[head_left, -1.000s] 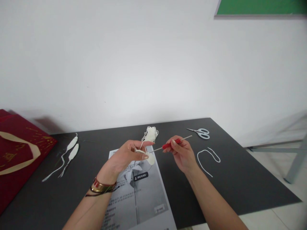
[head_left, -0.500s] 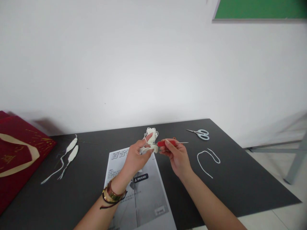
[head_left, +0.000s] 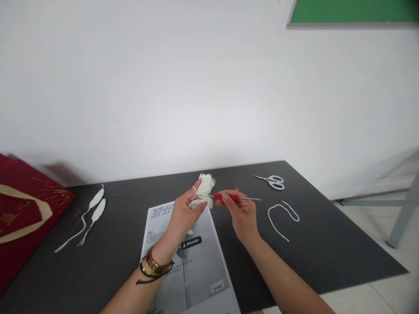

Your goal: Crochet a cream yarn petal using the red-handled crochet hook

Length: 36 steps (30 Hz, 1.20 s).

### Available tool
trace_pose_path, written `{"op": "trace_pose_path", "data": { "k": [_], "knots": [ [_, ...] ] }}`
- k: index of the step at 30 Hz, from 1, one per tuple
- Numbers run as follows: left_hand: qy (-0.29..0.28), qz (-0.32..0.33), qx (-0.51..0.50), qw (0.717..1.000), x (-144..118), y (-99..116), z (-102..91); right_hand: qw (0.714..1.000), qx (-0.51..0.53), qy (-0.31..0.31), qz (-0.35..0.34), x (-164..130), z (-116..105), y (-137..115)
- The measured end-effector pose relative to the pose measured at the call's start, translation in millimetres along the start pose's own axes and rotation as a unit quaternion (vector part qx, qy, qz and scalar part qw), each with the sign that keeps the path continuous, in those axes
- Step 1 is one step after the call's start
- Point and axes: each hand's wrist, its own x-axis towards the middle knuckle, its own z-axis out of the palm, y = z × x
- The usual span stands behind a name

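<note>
My left hand (head_left: 188,210) pinches a small cream crochet piece (head_left: 206,201), with a strand of yarn looped over its index finger. In my right hand (head_left: 240,213) is a red-handled crochet hook (head_left: 225,198), held near level, its tip reaching left to the crochet piece. The hook's far metal end sticks out to the right past my fingers. Just behind the left fingertips lies a loose bundle of cream yarn (head_left: 207,183). Under the hands is a printed sheet (head_left: 203,270) with a grey picture. Whether the tip is inside a stitch is too small to tell.
Two finished-looking cream crochet petals (head_left: 98,210) with tails lie to the left, beside a dark red gift bag (head_left: 32,192). Scissors (head_left: 273,181) and a cut piece of white yarn (head_left: 270,218) rest on the black table (head_left: 314,257) at right. A white wall (head_left: 163,87) stands behind.
The right hand has turned the hook slightly, so its far end points a little lower. The left hand keeps its pinch on the crochet piece. The whole view has shifted slightly.
</note>
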Motion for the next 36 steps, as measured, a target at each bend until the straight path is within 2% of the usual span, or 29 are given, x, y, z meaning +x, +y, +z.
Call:
{"op": "trace_pose_path", "data": {
  "k": [2, 4, 6, 8, 11, 13, 15, 21, 36],
  "knots": [
    [0.004, -0.03, -0.063, 0.998, 0, -2, 1.1, 0.983, -0.102, -0.053, -0.14, -5, -1, -1],
    [-0.013, -0.07, -0.155, 0.985, -1, -2, 1.0, 0.943, -0.165, -0.11, -0.268, -8, -2, -2],
    [-0.047, -0.103, -0.228, 0.967, 0, -1, -1.5, 0.925, -0.171, -0.12, -0.317, -8, -3, -3],
    [-0.08, -0.125, -0.266, 0.953, 1, 1, -6.4, 0.946, -0.137, -0.094, -0.277, -5, -3, -3],
    [-0.137, -0.144, -0.294, 0.935, 5, 1, -16.5, 0.988, -0.028, -0.065, -0.14, -1, -1, -3],
    [-0.177, -0.149, -0.305, 0.924, 7, 0, -23.0, 0.994, 0.053, -0.067, -0.068, 1, -1, -3],
    [-0.202, -0.15, -0.308, 0.918, 8, 0, -28.2, 0.991, 0.106, -0.077, -0.034, 3, -1, -4],
    [-0.247, -0.148, -0.309, 0.907, 9, 1, -36.0, 0.987, 0.13, -0.086, -0.03, 7, -8, -9],
    [-0.304, -0.189, -0.281, 0.89, 11, 2, -47.2, 0.982, 0.135, -0.123, -0.047, 12, -18, -11]
  ]
}}
